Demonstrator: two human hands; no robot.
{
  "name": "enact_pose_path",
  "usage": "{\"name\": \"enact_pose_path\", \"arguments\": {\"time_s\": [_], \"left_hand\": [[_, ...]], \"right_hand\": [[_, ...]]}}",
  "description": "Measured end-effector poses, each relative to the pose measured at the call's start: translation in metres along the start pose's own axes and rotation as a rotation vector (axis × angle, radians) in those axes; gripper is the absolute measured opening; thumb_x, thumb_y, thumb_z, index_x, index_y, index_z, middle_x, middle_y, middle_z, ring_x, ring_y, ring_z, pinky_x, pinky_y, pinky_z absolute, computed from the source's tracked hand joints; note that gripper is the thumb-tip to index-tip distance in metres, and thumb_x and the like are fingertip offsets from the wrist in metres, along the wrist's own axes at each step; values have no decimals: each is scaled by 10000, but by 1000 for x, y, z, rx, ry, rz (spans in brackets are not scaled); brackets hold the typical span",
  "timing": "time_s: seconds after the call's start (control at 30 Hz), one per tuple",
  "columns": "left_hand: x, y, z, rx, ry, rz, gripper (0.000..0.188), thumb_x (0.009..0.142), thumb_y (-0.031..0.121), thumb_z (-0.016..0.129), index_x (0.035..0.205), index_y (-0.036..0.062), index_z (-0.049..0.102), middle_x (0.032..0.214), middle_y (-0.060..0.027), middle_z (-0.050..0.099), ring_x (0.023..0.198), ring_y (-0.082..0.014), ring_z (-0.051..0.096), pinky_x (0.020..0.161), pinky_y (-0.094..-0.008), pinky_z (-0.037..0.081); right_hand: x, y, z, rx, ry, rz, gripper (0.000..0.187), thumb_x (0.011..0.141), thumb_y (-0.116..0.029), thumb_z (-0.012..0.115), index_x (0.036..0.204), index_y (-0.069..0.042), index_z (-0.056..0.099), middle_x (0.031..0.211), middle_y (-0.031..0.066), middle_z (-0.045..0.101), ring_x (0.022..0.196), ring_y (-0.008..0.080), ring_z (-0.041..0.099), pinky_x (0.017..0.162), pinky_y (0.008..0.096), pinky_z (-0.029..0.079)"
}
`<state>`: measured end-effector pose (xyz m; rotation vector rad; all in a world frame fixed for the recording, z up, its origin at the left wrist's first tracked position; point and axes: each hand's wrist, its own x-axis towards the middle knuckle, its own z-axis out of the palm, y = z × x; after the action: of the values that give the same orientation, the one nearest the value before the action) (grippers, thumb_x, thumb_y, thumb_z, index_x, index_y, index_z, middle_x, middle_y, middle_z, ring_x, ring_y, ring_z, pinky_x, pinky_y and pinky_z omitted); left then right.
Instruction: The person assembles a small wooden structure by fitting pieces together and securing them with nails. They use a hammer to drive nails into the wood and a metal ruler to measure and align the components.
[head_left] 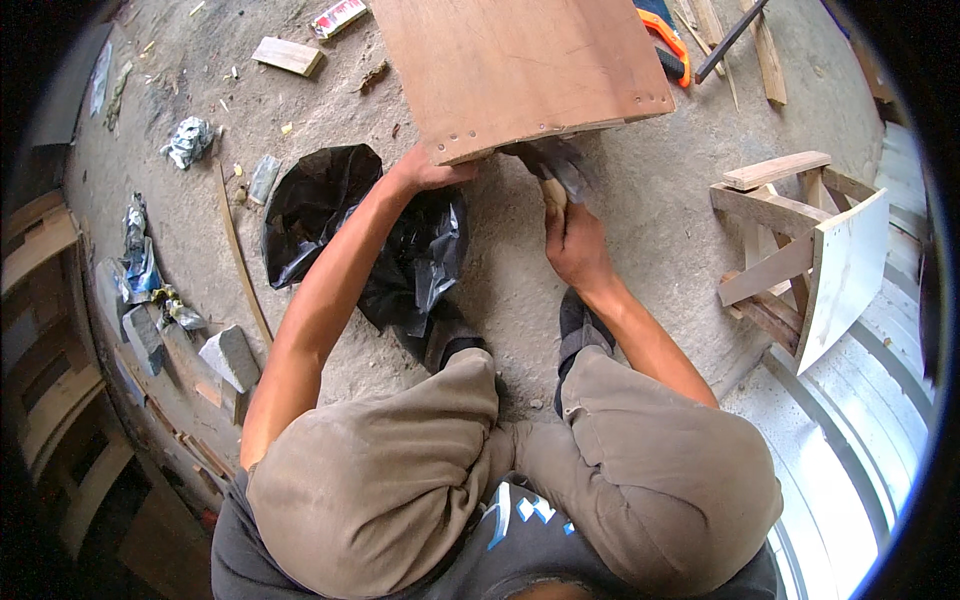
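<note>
A brown plywood panel [530,70] with nail heads along its near edge stands in front of me at the top. My left hand [440,170] grips its near left corner, the fingers partly hidden beneath the edge. Just under that edge, my right hand [580,245] is closed around the pale handle of a hammer [553,192]. The hammer's dark head is smeared by motion and partly covered by the panel. Below my left forearm lies a crumpled black plastic bag [415,255].
A small wooden frame with a white panel [845,270] stands at right, beside corrugated metal sheets [840,450]. An orange-handled saw [672,45] and wood strips [765,60] lie top right. At left are a wood block [287,55], a concrete chunk [230,358] and a thin strip [238,250].
</note>
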<state>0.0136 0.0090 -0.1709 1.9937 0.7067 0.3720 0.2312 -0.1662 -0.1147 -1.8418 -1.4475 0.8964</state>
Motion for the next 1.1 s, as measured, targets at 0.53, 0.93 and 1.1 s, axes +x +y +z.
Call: {"name": "enact_pose_path", "arguments": {"time_s": [0.53,0.93,1.1], "left_hand": [[1,2,-1,-81,11,-61,487,695,131,755,1165,58,653,1127,-107,683,1055,-254,627,929,-387,495],[-3,-8,10,-108,81,-54,456,721,109,739,1165,56,650,1123,-90,689,1048,-245,631,927,-376,500],[-1,-12,5,-71,37,11,452,723,113,740,1165,68,654,1138,-78,688,1055,-230,628,939,-369,494]], "right_hand": [[4,-5,-5,-69,-23,29,285,999,-243,513,1046,38,492,808,339,620,780,552,605,633,577,481],[3,-9,3,-15,-12,18,267,1013,-232,487,1063,30,490,830,333,626,793,544,614,638,572,475],[11,-14,-8,-81,-65,51,284,1013,-242,488,1103,27,486,842,334,630,812,540,616,667,577,485]]}}
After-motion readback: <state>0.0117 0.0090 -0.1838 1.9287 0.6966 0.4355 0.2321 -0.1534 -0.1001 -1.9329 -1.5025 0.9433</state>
